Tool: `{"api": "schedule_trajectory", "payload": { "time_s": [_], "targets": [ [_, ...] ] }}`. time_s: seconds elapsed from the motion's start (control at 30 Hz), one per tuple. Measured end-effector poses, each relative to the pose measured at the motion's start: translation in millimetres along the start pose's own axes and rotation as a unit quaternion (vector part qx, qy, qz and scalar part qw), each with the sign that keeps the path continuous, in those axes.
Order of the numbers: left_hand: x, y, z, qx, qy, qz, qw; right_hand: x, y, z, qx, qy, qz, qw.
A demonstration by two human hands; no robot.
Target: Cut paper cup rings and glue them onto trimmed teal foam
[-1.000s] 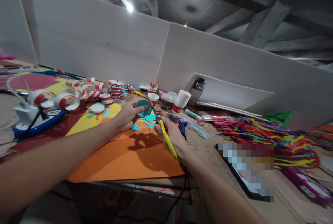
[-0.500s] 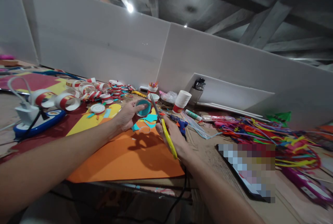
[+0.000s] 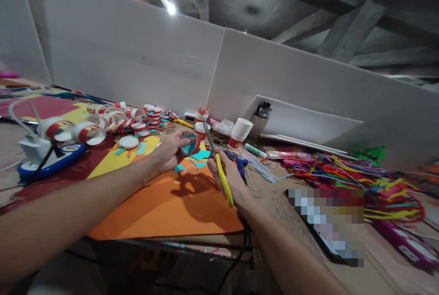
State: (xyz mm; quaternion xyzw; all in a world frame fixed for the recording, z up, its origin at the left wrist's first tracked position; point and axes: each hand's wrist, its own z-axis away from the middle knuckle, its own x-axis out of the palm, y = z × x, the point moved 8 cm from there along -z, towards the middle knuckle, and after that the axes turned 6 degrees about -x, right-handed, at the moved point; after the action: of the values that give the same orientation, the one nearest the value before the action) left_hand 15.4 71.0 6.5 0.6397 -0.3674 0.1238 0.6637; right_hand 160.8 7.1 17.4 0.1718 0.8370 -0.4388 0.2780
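My left hand (image 3: 168, 152) grips a short cut-off paper cup base (image 3: 190, 144), its red rim facing right and a teal paper lining inside. In my right hand (image 3: 232, 177) are yellow-handled scissors (image 3: 223, 180), with the blades pointing up and away, apart from the cup base. Whether the blades are parted is hard to see. Beneath both hands lies an orange sheet (image 3: 154, 210). Teal paper scraps (image 3: 201, 154) rest at its far end, between the hands. A white paper cup (image 3: 202, 131) stands just beyond the blade tips.
Cut cup rings (image 3: 89, 134) and a blue power strip (image 3: 51, 164) lie at left. Stacked paper cups (image 3: 240, 132), a bottle (image 3: 259, 122) and a glue stick (image 3: 255, 151) sit behind. On the right are colourful pipe cleaners (image 3: 343, 171) and a pixelated phone-like device (image 3: 325, 226).
My left hand has turned the cup base, so more of its red side shows and less of the teal inside. The scissors have shifted slightly right, farther from it.
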Motion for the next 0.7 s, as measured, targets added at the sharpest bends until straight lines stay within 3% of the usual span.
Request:
{"api": "schedule_trajectory", "payload": {
  "time_s": [0.2,0.7],
  "targets": [
    [-1.4,0,-1,-0.006,0.004,-0.001,1.000,5,-14,1,-0.026,-0.036,0.019,0.999],
    [-1.9,-3,-1,-0.007,0.011,-0.016,1.000,6,-12,1,-0.014,-0.045,0.010,0.999]
  ]
}}
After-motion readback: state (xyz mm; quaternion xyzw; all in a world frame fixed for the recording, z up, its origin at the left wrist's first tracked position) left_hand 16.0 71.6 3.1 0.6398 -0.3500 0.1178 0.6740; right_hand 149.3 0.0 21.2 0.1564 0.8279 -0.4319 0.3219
